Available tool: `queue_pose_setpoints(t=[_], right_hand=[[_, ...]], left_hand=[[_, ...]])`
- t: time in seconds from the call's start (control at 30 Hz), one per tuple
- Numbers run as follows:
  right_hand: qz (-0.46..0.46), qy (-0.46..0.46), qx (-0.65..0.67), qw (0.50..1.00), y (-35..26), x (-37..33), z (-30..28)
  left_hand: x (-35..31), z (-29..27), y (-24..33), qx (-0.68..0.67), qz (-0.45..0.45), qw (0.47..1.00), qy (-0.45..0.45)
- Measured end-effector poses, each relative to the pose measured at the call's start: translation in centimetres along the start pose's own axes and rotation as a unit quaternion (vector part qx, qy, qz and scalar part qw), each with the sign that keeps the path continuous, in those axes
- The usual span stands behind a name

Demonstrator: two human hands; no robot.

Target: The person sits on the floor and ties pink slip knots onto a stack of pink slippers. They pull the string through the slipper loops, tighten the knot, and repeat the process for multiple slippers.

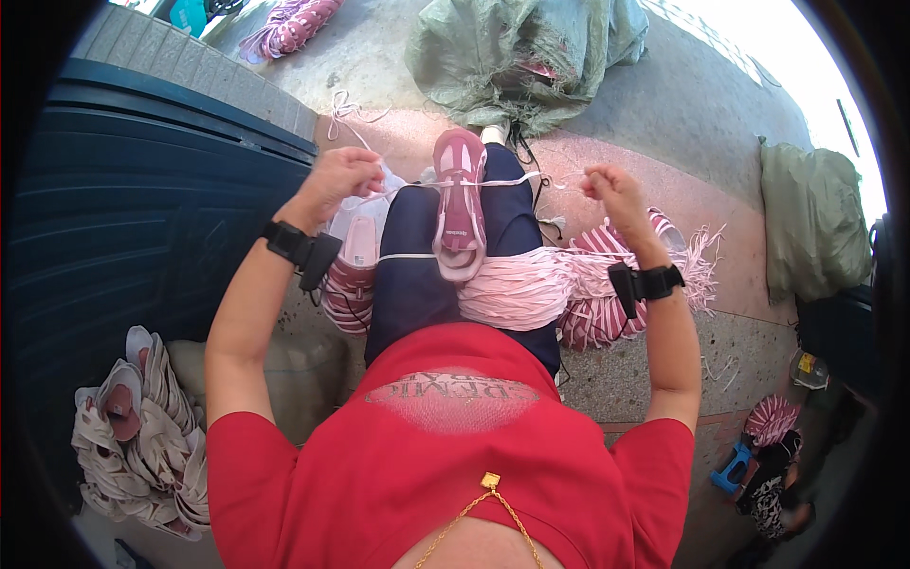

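Note:
A dusky pink shoe upper (461, 213) lies along my thighs, its toe pointing away from me. A pale shoelace (507, 181) runs crosswise through its upper eyelets. At the left, my left hand (347, 177) is closed on one side of this lace. My right hand (614, 192) is raised on the other side with fingers pinched at the lace's other end, which is thin and partly blurred there. Another stretch of lace extends left from the shoe's heel end. Across my right thigh rests a thick bundle of pale pink laces (517, 287).
Stacked pink uppers (349, 275) sit by my left leg, striped pink ones (599, 318) by my right. Beige uppers (142, 436) are piled lower left, beside a dark blue panel (171, 209). Green woven sacks (531, 66) stand ahead and at the right.

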State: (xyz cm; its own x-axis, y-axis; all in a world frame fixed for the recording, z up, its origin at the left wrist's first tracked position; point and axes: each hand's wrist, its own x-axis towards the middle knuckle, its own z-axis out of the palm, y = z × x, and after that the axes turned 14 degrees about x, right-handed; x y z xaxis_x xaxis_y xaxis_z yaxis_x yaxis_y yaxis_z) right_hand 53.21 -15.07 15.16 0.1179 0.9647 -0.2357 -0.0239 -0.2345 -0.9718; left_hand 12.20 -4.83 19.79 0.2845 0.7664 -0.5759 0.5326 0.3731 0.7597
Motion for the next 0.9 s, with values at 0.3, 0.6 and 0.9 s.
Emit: queue_pose_setpoints(t=[0.3, 0.6, 0.9], right_hand=[[-0.003, -0.107, -0.162, 0.981, 3.7, 0.9, 10.8], [-0.07, -0.126, -0.181, 0.973, 6.2, 2.5, 12.3], [-0.018, -0.103, -0.234, 0.967, 8.0, 5.8, 13.1]], left_hand=[[6.3, 12.3, 1.1, 0.007, -0.162, 0.979, -0.128], [6.7, 14.3, -1.9, -0.114, 0.003, 0.993, -0.011], [6.5, 14.0, -2.6, -0.168, 0.003, 0.985, -0.032]])
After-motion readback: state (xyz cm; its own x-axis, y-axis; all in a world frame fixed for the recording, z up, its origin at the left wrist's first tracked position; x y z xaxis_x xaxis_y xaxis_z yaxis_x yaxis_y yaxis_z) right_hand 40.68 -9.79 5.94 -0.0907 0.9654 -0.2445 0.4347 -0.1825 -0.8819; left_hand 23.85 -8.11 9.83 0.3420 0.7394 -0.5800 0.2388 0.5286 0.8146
